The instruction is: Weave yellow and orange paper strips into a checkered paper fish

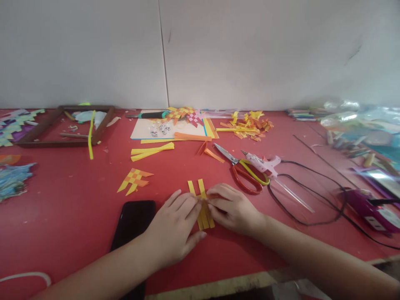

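Observation:
Several yellow paper strips (204,216) lie side by side on the red table in front of me, their far ends spread apart. My left hand (175,227) presses its fingertips on them from the left, the thumb apart near the table. From the right, my right hand (234,208) holds them with bent fingers. Both hands meet over the middle of the strips, so the part under the fingertips is hidden. A woven orange and yellow paper fish (135,180) lies to the left, beyond a black phone (133,221) that my left forearm partly covers.
Scissors (246,177) and a pink glue gun (264,163) with a looping black cord (296,223) lie right of my right hand. Loose yellow strips (151,151), paper scraps (250,125) and card sheets (140,130) lie farther back. A brown frame (59,144) stands back left.

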`<state>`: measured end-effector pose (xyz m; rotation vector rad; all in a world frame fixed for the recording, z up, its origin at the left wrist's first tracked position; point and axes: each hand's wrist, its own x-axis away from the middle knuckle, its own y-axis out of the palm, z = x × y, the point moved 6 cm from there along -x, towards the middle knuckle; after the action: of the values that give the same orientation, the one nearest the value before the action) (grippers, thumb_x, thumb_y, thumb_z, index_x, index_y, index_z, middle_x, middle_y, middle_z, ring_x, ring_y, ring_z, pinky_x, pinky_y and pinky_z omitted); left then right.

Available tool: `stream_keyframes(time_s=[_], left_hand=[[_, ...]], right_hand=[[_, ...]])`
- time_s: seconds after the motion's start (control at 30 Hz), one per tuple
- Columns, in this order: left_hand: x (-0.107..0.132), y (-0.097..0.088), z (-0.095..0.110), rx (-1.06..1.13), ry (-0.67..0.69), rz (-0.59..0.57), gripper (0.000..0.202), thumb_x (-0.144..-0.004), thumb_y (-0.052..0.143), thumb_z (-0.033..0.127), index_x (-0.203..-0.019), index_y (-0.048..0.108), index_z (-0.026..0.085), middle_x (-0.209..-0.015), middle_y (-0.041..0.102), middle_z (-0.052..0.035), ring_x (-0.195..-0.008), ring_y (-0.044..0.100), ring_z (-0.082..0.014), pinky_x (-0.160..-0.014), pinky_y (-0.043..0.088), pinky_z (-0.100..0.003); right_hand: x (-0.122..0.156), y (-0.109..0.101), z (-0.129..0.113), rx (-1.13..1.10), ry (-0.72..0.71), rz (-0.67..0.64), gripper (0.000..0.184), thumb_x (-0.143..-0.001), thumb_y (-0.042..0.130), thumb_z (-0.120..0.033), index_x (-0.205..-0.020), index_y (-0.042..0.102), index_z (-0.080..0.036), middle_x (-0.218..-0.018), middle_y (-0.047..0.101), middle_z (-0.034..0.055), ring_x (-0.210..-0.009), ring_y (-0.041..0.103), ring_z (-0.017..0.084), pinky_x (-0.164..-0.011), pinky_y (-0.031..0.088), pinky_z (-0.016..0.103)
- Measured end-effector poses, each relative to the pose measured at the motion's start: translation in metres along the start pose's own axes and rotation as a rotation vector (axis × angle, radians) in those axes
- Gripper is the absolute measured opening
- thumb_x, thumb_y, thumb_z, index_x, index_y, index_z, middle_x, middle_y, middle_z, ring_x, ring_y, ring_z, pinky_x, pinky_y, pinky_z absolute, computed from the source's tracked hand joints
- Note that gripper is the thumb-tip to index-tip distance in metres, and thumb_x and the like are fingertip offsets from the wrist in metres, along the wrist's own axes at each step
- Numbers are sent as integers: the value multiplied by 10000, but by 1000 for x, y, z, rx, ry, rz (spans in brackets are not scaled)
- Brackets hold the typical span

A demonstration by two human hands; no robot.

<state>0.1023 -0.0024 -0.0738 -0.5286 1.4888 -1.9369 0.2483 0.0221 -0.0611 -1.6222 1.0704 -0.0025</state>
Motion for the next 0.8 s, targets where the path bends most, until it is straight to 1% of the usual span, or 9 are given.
stream_keyframes(time_s=[0.13,0.23,0.27,0.33,0.47,0.53,0.67,0.73,0.8], left_hand=[[0,4,-1,-9,-6,-21,610,-973,412,510,-1395,507,81,-1355,582,-158,-1269,506,-346,-1139,342,-554],[0,4,-1,-11,4,-11,609,-968,430,496,-1418,480,90,-1375,570,-158,-1288,494,-343,-1137,343,-555],[0,3,-1,-11,9,-5,606,-966,438,488,-1419,476,87,-1380,565,-163,-1289,493,-344,-1132,349,-556],[1,2,-1,-1,17,8,593,-959,460,470,-1402,491,77,-1366,569,-174,-1268,505,-347,-1110,377,-557],[2,-2,-1,34,35,37,547,-961,465,427,-1373,513,70,-1318,585,-184,-1210,532,-353,-1051,440,-560],[1,-4,-1,51,37,43,522,-966,459,404,-1364,518,71,-1306,586,-186,-1200,534,-354,-1038,450,-564],[-2,-7,-3,90,10,34,477,-963,476,352,-1341,526,66,-1285,588,-187,-1179,545,-346,-1028,466,-552],[-2,-9,-3,102,5,38,460,-962,478,344,-1328,531,71,-1277,590,-186,-1167,552,-344,-1015,475,-555],[-3,-10,-4,114,3,49,446,-961,478,336,-1320,529,76,-1275,590,-187,-1165,554,-343,-1003,484,-556]], right_hand=[[-18,-8,14,-93,70,-84,171,-892,552,-165,-843,712,-199,-893,702,57,-793,659,140,-738,569,274],[-47,-29,45,-2,132,32,179,-918,547,-195,-1006,703,-208,-894,732,45,-856,672,162,-798,561,307],[-59,-32,58,88,152,16,203,-933,521,-193,-1019,704,-207,-930,732,51,-878,670,169,-823,555,326],[-82,-30,82,206,120,-80,220,-931,504,-185,-967,721,-186,-976,726,81,-934,658,208,-869,539,382],[-119,-18,120,230,78,-198,211,-887,533,-152,-915,742,-173,-1000,717,100,-986,628,249,-907,514,436],[-129,-8,128,214,49,-273,186,-844,578,-136,-899,748,-186,-1007,718,87,-1006,619,247,-904,513,415],[-138,6,132,158,30,-380,136,-730,659,-85,-728,737,-196,-904,727,72,-949,635,239,-862,518,372],[-141,7,131,121,53,-367,138,-724,657,-75,-679,713,-193,-865,726,70,-918,643,230,-850,520,363],[-143,2,128,77,100,-299,114,-759,635,-93,-729,701,-182,-880,726,69,-902,650,215,-856,524,367]])
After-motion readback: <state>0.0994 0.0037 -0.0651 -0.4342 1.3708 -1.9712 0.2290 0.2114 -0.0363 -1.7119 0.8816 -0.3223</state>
